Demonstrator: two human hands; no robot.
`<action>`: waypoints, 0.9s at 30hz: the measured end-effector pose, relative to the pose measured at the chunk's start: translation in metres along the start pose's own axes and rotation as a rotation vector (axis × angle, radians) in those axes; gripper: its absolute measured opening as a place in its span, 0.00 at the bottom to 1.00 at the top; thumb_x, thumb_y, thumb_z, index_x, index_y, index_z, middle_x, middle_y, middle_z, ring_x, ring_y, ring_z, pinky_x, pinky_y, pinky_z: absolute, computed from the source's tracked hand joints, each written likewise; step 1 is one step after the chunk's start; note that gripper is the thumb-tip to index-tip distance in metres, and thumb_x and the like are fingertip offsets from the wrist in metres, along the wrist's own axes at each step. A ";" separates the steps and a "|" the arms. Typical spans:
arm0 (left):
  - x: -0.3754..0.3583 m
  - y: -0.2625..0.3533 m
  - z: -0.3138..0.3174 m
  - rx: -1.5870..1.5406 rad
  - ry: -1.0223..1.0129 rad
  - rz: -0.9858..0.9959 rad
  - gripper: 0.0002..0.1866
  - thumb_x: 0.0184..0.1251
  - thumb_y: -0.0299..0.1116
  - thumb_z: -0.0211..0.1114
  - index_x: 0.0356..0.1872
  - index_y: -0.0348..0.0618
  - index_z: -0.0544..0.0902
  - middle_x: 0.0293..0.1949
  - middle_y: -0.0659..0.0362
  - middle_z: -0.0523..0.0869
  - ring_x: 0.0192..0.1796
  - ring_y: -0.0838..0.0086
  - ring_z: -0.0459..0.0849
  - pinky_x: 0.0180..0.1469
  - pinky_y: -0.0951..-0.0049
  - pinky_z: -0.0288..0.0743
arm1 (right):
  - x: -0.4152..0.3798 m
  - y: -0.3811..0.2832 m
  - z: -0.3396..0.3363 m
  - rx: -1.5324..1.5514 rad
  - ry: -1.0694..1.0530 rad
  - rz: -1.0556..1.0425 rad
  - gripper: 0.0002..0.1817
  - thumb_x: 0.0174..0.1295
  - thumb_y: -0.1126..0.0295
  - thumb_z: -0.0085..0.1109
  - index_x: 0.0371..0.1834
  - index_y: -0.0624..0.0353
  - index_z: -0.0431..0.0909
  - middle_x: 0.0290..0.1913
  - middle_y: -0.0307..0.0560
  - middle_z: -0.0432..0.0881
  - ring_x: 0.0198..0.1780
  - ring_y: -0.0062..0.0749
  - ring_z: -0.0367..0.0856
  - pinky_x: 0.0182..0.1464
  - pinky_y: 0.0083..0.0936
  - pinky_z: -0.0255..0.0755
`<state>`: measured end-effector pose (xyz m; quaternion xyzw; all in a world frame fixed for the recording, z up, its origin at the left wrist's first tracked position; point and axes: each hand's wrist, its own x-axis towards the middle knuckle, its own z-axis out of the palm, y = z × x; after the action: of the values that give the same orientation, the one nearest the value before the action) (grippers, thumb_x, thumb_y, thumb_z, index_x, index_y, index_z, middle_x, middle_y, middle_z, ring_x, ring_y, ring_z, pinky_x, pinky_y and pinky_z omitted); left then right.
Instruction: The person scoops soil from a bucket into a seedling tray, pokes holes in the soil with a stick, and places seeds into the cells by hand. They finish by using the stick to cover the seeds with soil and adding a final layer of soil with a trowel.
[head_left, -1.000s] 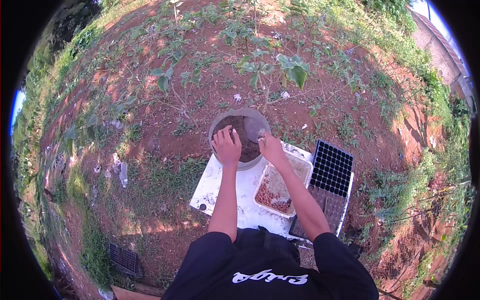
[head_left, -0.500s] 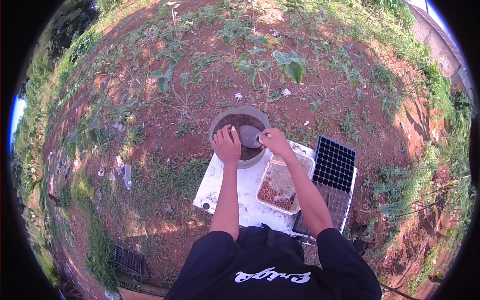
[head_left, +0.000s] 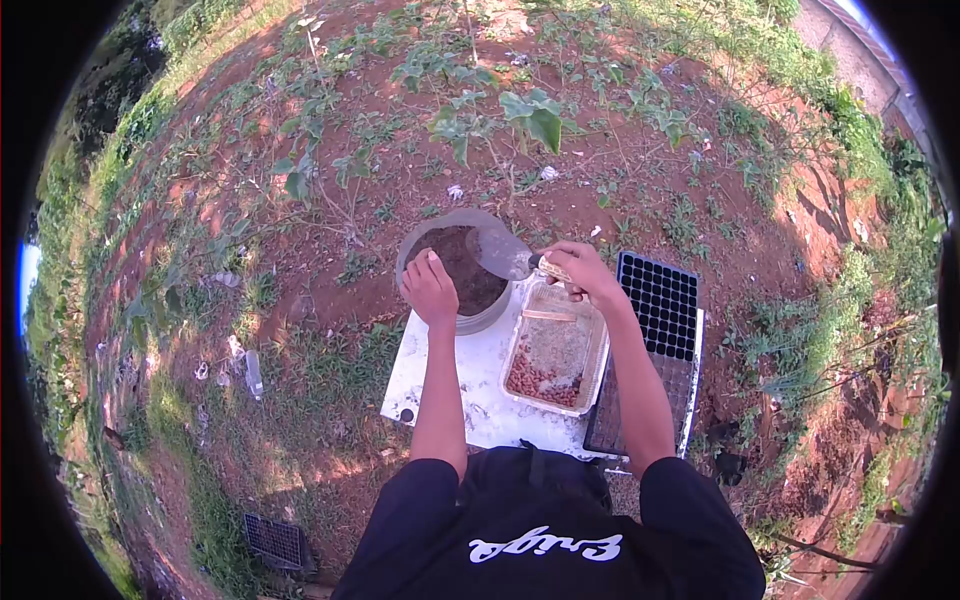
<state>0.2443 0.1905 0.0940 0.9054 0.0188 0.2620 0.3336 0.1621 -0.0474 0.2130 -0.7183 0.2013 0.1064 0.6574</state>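
Note:
My right hand [head_left: 578,272] is closed round the pale handle of a trowel [head_left: 504,255]. The trowel's grey blade reaches left over the right rim of a round bucket [head_left: 490,318] holding dark soil [head_left: 455,262]. My left hand [head_left: 430,288] is at the bucket's near left rim, its fingers bent over the edge and partly hidden. Just below my right hand stands a rectangular plastic tub [head_left: 596,362] with reddish-brown seeds or pellets [head_left: 540,384] and a pale stick [head_left: 550,316] across its far part.
The bucket and tub stand on a white tabletop [head_left: 440,370]. On its right side lie a black seedling tray [head_left: 658,305] and a brownish one [head_left: 630,412]. Another tray [head_left: 275,542] lies on the ground at lower left. Leafy plants [head_left: 535,118] grow beyond the table.
My right hand has drawn the trowel rightward, from over the soil's middle to the bucket's right rim. My left hand stays at the bucket, and the view has shifted slightly.

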 end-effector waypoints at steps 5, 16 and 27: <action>-0.002 0.000 -0.001 0.009 0.029 0.039 0.18 0.81 0.45 0.47 0.52 0.48 0.82 0.46 0.56 0.84 0.51 0.57 0.79 0.58 0.53 0.67 | -0.055 0.018 -0.050 0.046 0.087 -0.019 0.15 0.70 0.66 0.55 0.55 0.58 0.83 0.26 0.44 0.83 0.14 0.15 0.64 0.15 0.18 0.57; -0.007 -0.012 -0.003 0.061 -0.222 0.147 0.21 0.77 0.51 0.54 0.58 0.48 0.79 0.46 0.56 0.83 0.51 0.57 0.79 0.57 0.54 0.67 | -0.166 0.164 -0.142 0.111 0.398 0.117 0.14 0.68 0.64 0.60 0.53 0.56 0.84 0.26 0.39 0.83 0.15 0.12 0.65 0.14 0.14 0.55; -0.007 -0.010 -0.007 0.111 -0.274 0.148 0.24 0.77 0.55 0.54 0.60 0.47 0.77 0.49 0.55 0.81 0.53 0.56 0.78 0.59 0.54 0.67 | -0.193 0.231 -0.152 -0.006 0.469 0.198 0.15 0.67 0.63 0.60 0.52 0.56 0.86 0.25 0.42 0.85 0.13 0.15 0.68 0.13 0.16 0.58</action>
<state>0.2362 0.2009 0.0894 0.9486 -0.0794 0.1583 0.2622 -0.1265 -0.1812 0.1024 -0.7021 0.4171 0.0014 0.5771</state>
